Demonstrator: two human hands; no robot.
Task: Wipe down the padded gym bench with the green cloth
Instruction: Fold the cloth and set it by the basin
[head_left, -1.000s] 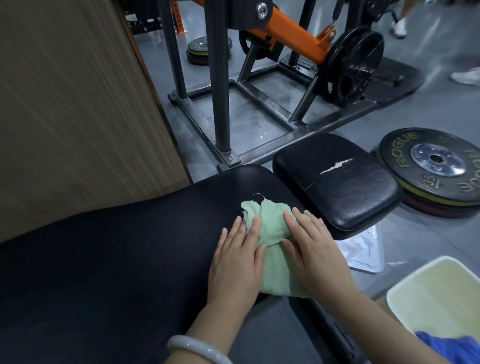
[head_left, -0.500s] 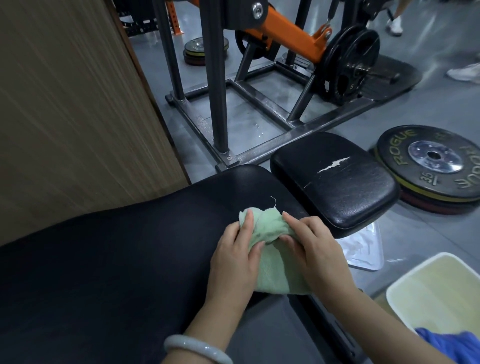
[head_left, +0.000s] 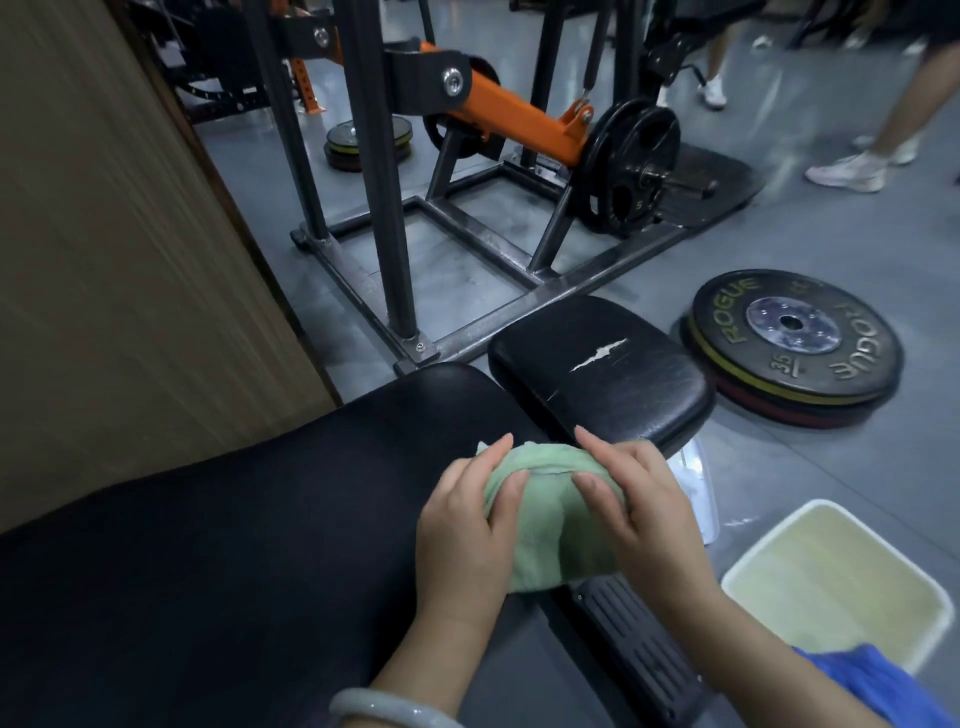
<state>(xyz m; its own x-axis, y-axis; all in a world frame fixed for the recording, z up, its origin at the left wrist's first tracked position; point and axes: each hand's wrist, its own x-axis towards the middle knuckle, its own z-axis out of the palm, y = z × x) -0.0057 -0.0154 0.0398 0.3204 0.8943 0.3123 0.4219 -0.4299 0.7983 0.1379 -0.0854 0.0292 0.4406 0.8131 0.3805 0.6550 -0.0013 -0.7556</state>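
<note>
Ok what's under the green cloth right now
The long black bench pad lies under the green cloth, near its end. Both hands, left and right, cover the cloth's sides, so the surface beneath stays hidden.

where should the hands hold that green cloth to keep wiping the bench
From above, at the bunched far fold of the green cloth, one hand per side, as the left hand and right hand do. It lies flat on the long bench pad, so there is no underside to reach.
</note>
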